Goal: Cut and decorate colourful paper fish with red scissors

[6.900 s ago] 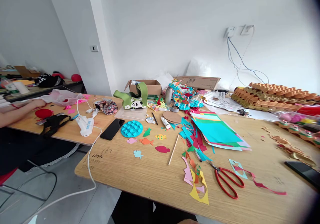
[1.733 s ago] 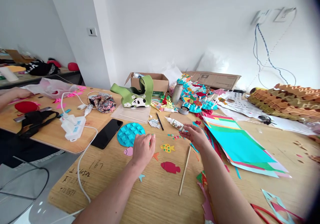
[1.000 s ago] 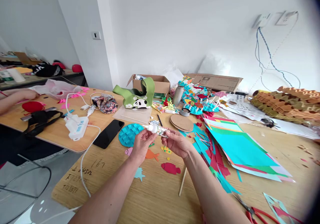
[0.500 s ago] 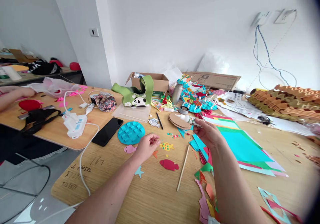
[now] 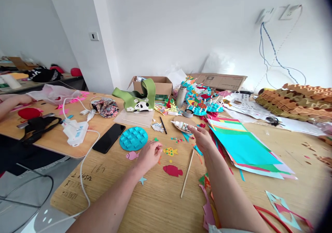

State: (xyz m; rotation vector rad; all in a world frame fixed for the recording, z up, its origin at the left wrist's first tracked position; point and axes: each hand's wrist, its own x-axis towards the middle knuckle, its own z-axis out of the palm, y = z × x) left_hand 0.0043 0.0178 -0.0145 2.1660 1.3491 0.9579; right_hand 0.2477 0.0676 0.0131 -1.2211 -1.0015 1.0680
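My right hand [image 5: 203, 140] reaches forward over the wooden table [image 5: 160, 205], fingertips closed on the base of a small white glue bottle [image 5: 181, 125] that points left above a cardboard disc. My left hand [image 5: 149, 154] rests on the table with fingers curled in a pinch; what it holds is hidden. It sits over an orange paper fish, between a pink fish [image 5: 131, 155] and a yellow fish [image 5: 170, 151]. A red fish [image 5: 172, 170] and a wooden stick [image 5: 187, 173] lie nearer me. A blue woven paper disc [image 5: 133, 139] is just beyond my left hand.
A stack of coloured paper [image 5: 243, 144] lies right of my hand, red scissors [image 5: 272, 219] at the near right. A black phone [image 5: 109, 143], power strip [image 5: 75, 132], green panda bag [image 5: 137, 101] and cardboard box [image 5: 155, 84] stand left and behind. Another person's arm [image 5: 10, 101] rests far left.
Both hands met at the glue bottle a second ago. They have since parted: my right hand carried the bottle out to the right and back towards the cardboard disc, and my left hand dropped to the table.
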